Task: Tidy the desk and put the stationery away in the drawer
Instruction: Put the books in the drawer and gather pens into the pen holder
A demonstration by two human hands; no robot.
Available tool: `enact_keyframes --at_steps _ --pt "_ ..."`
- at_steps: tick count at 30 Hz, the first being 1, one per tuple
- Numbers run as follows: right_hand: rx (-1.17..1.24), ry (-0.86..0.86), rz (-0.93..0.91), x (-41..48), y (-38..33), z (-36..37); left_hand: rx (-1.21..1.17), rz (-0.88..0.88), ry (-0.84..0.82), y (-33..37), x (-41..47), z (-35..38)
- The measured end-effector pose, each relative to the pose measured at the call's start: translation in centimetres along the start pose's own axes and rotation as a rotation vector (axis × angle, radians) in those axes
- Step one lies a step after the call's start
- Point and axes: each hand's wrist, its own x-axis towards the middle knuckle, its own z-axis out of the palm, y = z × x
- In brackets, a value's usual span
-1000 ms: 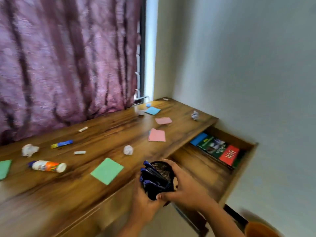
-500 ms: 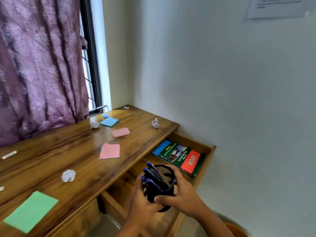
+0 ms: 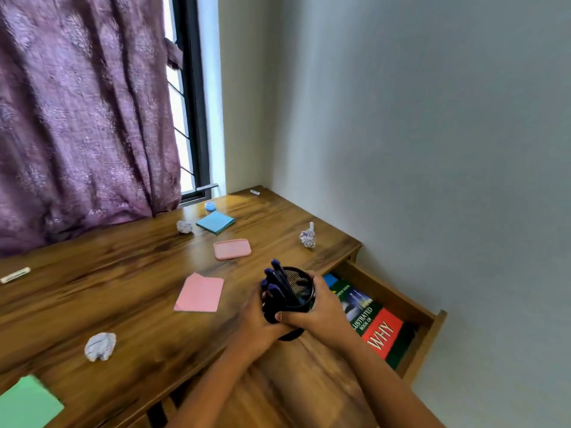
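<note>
Black mesh pen cup (image 3: 298, 293) packed with blue pens (image 3: 278, 278), held above the open drawer (image 3: 428, 338) at the bench (image 3: 123, 288) edge.
The cup tilts, its pens leaning left; the left grip (image 3: 256, 318) wraps its lower side and the right grip (image 3: 321, 312) curls round the other, thumb across the front. The wooden drawer stands pulled out. On the bench, each lying apart: a pink note pad (image 3: 200, 293), a blue note pad (image 3: 215, 222), a green sheet (image 3: 27, 403) at the near-left edge, a pink lid (image 3: 232, 249), a small blue pot (image 3: 210, 206) and a white stick (image 3: 15, 274).
</note>
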Motion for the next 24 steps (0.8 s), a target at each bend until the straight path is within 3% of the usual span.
enact_keyframes --at_steps 10,14,24 --pt "0.027 -0.03 -0.105 18.6 1.9 0.5 0.172 -0.063 0.227 -1.2 12.0 -3.2" --pt "0.025 -0.034 -0.122 26.7 4.7 -0.5 0.258 -0.119 0.325 -1.5 18.0 -1.2" --pt "-0.021 0.065 -0.006 43.0 11.9 -4.8 0.326 -0.265 0.397 -2.0 29.3 5.4"
